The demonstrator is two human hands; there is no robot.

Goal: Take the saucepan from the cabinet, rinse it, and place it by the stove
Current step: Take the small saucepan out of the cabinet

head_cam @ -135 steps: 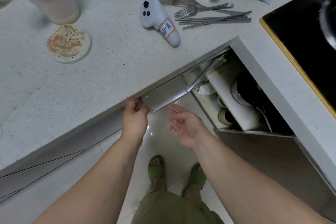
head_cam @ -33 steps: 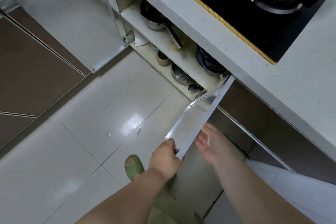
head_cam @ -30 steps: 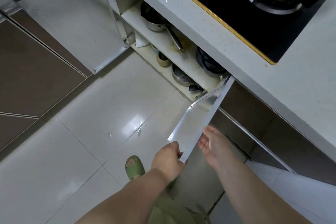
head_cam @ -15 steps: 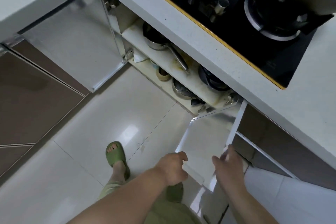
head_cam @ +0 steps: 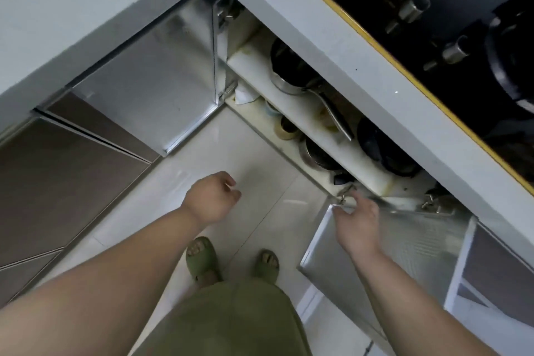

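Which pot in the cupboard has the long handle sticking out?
The shiny saucepan on the upper shelf, at its left end. Its long metal handle points out toward the floor. The dark pan beside it and the pot on the lower shelf show no long handle.

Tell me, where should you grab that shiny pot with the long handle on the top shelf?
Probably by the long handle of the saucepan. It sticks out toward the open front of the cabinet, while the bowl sits farther back under the counter. The right hand is nearer, so reach in from the front and wrap the handle.
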